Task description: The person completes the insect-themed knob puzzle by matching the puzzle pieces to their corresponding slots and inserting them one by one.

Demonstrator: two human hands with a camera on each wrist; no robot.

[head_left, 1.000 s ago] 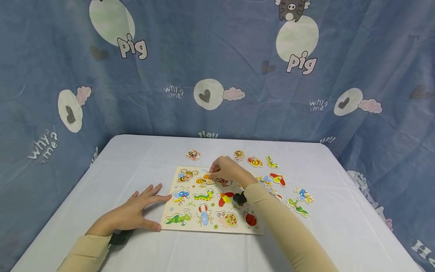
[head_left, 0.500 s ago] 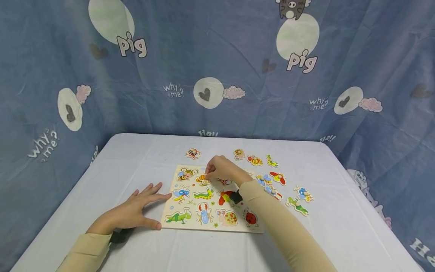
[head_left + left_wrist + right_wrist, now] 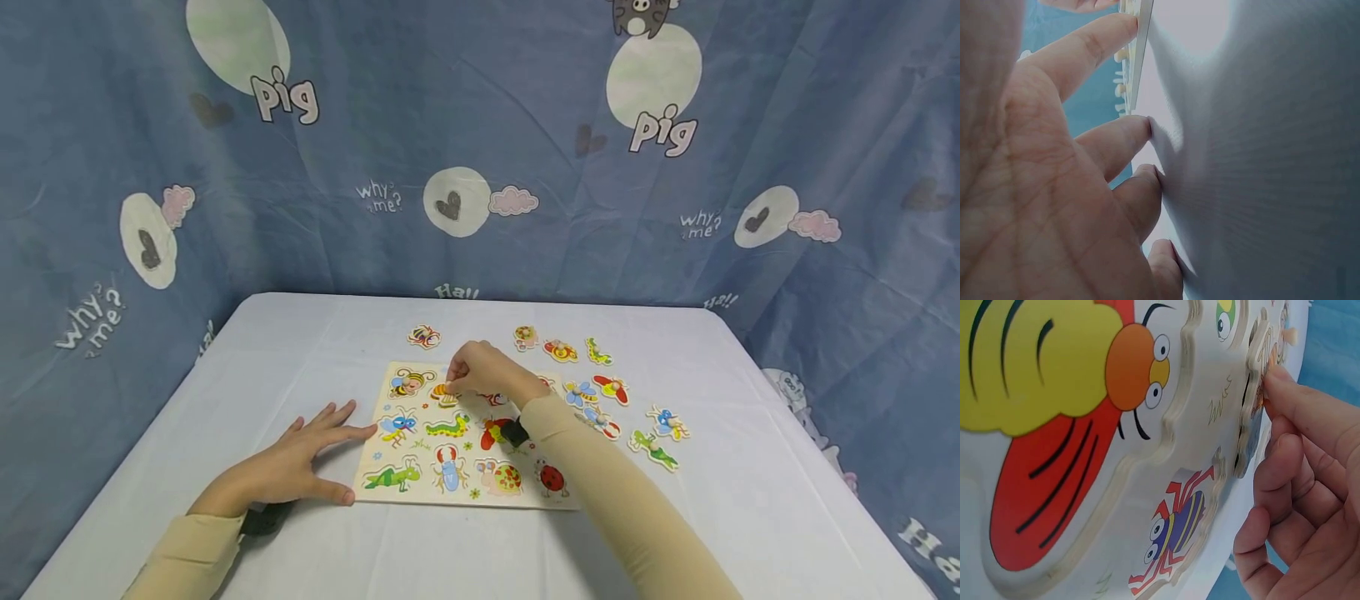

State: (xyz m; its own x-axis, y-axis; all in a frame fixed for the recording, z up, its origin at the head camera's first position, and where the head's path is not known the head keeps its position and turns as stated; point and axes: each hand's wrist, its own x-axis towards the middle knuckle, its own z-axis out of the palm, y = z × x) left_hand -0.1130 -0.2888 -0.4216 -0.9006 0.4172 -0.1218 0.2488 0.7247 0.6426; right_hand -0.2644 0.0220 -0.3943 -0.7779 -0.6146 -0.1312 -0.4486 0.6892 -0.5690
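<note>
My right hand pinches an orange-striped insect puzzle piece between thumb and finger. It is over the upper row of a wooden puzzle board, above a printed recess. In the right wrist view the piece lies against the board, partly hidden by the fingertips; whether it sits fully in its recess I cannot tell. Spread beside the board's left edge, my left hand touches that edge with thumb and index finger. In the left wrist view its other fingertips rest on the white cloth.
Loose knobbed pieces lie behind and right of the board: a spider, a snail, a caterpillar, a red-winged insect, a stag beetle, a grasshopper and several others. A blue printed curtain hangs behind the table.
My right hand has shifted slightly left with the striped insect piece, from beside its recess to over it. The left hand stays at the board's edge.
</note>
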